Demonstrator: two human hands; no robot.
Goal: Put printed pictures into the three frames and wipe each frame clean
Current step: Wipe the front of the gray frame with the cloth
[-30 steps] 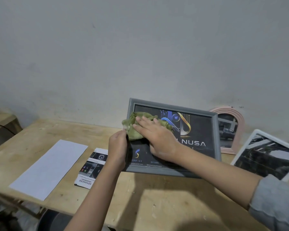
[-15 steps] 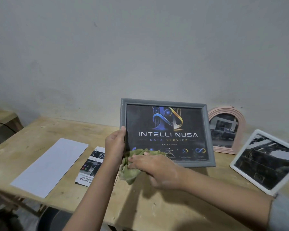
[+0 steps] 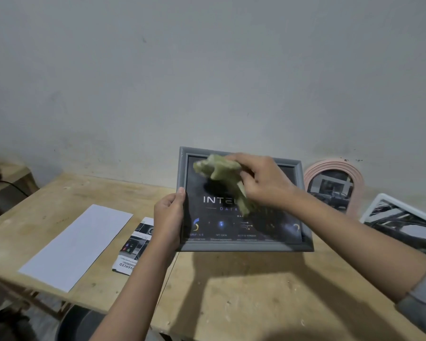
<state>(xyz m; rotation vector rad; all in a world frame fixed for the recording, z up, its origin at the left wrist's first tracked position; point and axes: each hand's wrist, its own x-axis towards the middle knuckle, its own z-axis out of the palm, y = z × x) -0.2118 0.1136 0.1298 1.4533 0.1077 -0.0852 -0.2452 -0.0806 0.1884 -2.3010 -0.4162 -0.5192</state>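
Since half a second ago, the crumpled green cloth (image 3: 221, 172), gripped by the right hand (image 3: 263, 183), has been swept from the bottom rail to the upper glass of the grey rectangular picture frame (image 3: 244, 246), which is propped on the wooden table (image 3: 231, 291) and steadied by the left hand's (image 3: 169, 220) grip on its left edge against the wiping pressure.

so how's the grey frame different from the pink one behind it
The grey frame is rectangular; the pink frame has an arched top. The grey frame is held up by the left hand while the right hand wipes its front with a green cloth; the pink frame is untouched, seemingly leaning on the wall. The grey frame looks larger and shows a dark logo print; the pink frame shows a greyish photo. Both already hold pictures.
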